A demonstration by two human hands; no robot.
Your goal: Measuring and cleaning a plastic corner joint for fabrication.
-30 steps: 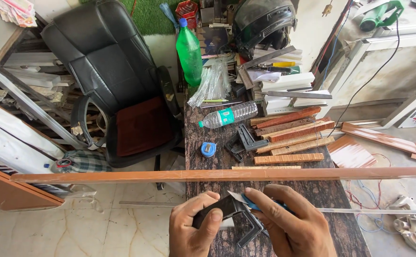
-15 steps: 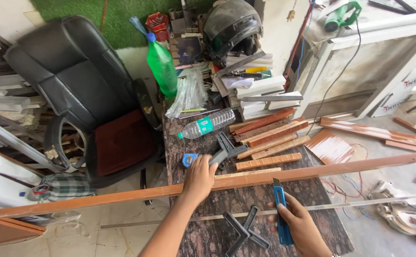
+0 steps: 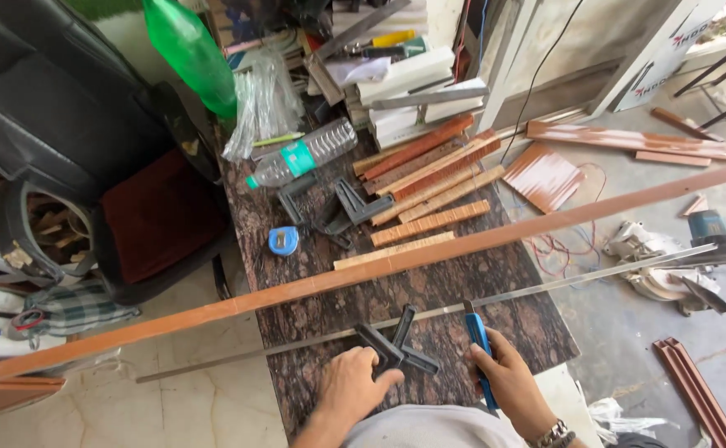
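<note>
hands at the near edge of the desk

where the granite desk (image 3: 496,307) meets the person's lap, the left hand (image 3: 353,386) lies with its fingers (image 3: 384,380) curled down on a black plastic corner bracket (image 3: 396,347), which pokes out past the fingertips toward a thin metal strip (image 3: 545,289). just to the right, the right hand (image 3: 508,382) has its fingers closed round a blue-handled tool (image 3: 479,342), its tip pointing away toward a long brown wooden strip (image 3: 380,270).
</note>
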